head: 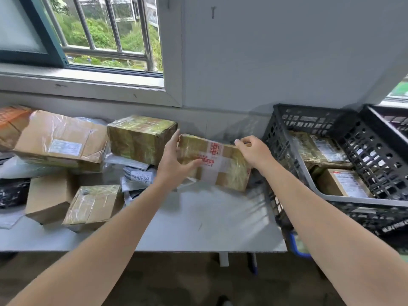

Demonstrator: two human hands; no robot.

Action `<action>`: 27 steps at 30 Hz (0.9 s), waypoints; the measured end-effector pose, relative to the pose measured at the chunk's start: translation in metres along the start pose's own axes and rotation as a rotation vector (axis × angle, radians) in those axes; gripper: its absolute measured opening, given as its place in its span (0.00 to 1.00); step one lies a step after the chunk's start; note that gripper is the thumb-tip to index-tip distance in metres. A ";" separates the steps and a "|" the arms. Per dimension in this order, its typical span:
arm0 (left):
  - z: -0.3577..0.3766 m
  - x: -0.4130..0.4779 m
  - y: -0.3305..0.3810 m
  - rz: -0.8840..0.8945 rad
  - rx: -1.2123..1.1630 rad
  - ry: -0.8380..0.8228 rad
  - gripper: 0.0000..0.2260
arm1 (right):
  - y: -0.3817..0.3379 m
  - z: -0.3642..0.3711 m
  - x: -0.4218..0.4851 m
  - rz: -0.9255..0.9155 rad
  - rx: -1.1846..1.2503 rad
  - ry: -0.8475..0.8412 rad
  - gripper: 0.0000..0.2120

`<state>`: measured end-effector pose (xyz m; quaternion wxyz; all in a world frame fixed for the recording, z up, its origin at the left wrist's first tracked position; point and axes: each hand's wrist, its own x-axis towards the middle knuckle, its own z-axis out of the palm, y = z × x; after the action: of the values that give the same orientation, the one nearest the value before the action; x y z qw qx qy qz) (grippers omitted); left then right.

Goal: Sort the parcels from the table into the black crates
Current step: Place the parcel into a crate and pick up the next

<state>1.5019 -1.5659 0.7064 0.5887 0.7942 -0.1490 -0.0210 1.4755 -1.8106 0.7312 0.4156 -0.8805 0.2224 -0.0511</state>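
A taped cardboard parcel (223, 166) with red print and a white tape strip is tilted up near the back of the grey table (198, 221). My left hand (174, 160) grips its left end, thumb across the front face. My right hand (254, 151) holds its top right corner with curled fingers. To the right stands a black crate (282, 138) with three parcels inside, one of them (324, 151) at the back. A second black crate (388, 124) sits behind it at the far right.
Several more parcels lie on the table's left half: a big taped box (141, 140), a large brown box (61, 140), a small taped box (92, 204), a plain box (48, 195) and grey mail bags (136, 175). The wall and window sill run behind.
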 end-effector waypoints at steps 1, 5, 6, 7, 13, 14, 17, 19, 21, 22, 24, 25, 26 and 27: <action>-0.006 0.003 -0.001 0.039 0.026 -0.075 0.49 | -0.005 -0.001 0.001 0.013 -0.018 0.015 0.17; -0.028 0.010 -0.007 0.204 0.397 -0.228 0.55 | -0.022 -0.006 0.001 0.028 -0.041 0.003 0.20; -0.031 0.012 -0.006 0.232 0.433 -0.195 0.53 | -0.026 -0.006 0.000 0.025 -0.025 -0.022 0.22; -0.034 0.014 -0.004 0.266 0.422 -0.146 0.50 | -0.030 -0.006 -0.002 0.006 -0.029 -0.047 0.25; -0.047 0.042 0.023 0.181 0.146 -0.012 0.35 | -0.049 -0.009 -0.008 -0.075 -0.080 -0.252 0.45; -0.047 0.046 0.028 0.170 0.155 -0.007 0.34 | -0.050 -0.012 -0.009 -0.069 -0.035 -0.283 0.47; -0.044 0.055 0.039 0.157 0.208 -0.010 0.30 | -0.052 -0.021 -0.011 -0.082 -0.086 -0.393 0.55; -0.042 0.059 0.046 0.142 0.239 0.000 0.28 | -0.051 -0.027 -0.010 -0.067 -0.113 -0.498 0.57; -0.039 0.062 0.053 0.132 0.262 0.006 0.27 | -0.050 -0.033 -0.008 -0.050 -0.129 -0.559 0.55; -0.037 0.064 0.056 0.136 0.280 0.007 0.27 | -0.049 -0.035 -0.006 -0.049 -0.153 -0.565 0.53; -0.032 0.067 0.063 0.134 0.307 0.006 0.26 | -0.048 -0.035 -0.004 -0.060 -0.201 -0.577 0.51; -0.030 0.069 0.066 0.118 0.305 0.001 0.26 | -0.047 -0.034 -0.004 -0.061 -0.193 -0.586 0.50; -0.029 0.072 0.070 0.098 0.299 -0.004 0.27 | -0.046 -0.033 -0.005 -0.055 -0.153 -0.588 0.48; -0.028 0.075 0.072 0.079 0.298 -0.010 0.28 | -0.044 -0.032 -0.005 -0.048 -0.092 -0.581 0.47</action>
<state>1.5640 -1.5790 0.7937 0.4641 0.8661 -0.1844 0.0206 1.4774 -1.8063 0.7853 0.4201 -0.8812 0.0752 0.2036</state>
